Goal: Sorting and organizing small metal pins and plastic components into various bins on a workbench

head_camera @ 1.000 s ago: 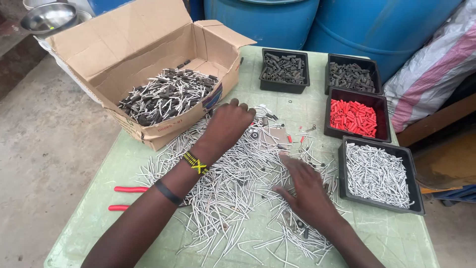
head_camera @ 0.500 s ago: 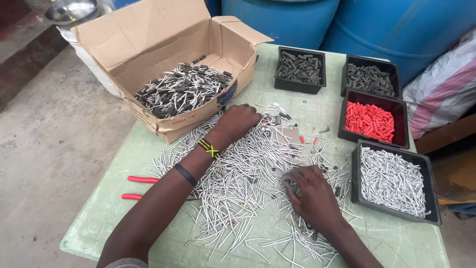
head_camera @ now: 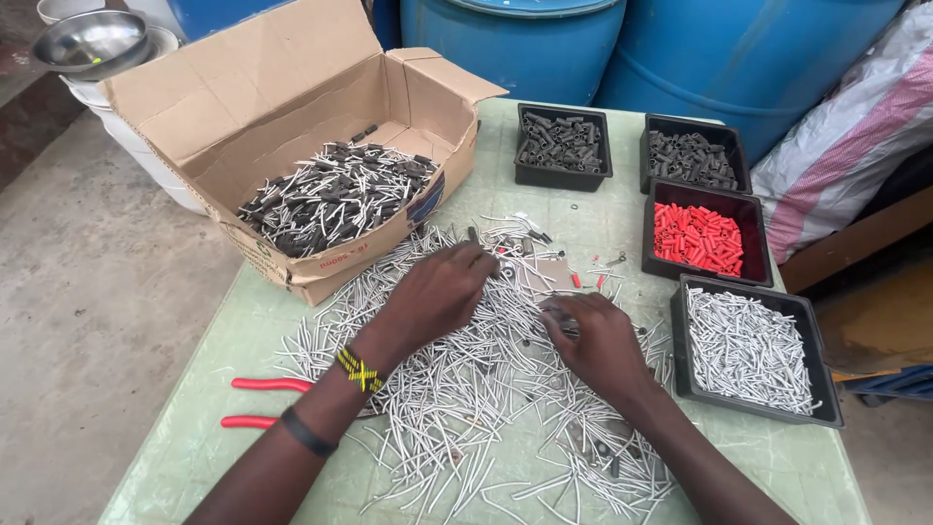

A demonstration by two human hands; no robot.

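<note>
Both hands now closer at frame ctr: left hand (head_camera: 442, 292) flat, released on white tubes (head_camera: 466, 399); right hand (head_camera: 598, 335) pinching some tubes.

An open brown cardboard box (head_camera: 292, 107) sits at the table's left rear and holds dark-capped white pins. Two black plastic trays of dark grey sleeves (head_camera: 563, 144) (head_camera: 692, 156) stand at the rear. A black tray of red sleeves (head_camera: 702, 233) lies just in front of the right-hand one. Red-handled pliers (head_camera: 260, 402) rest near the pale green tabletop's (head_camera: 194, 428) left edge. Blue plastic drums (head_camera: 603, 44) stand behind.
</note>
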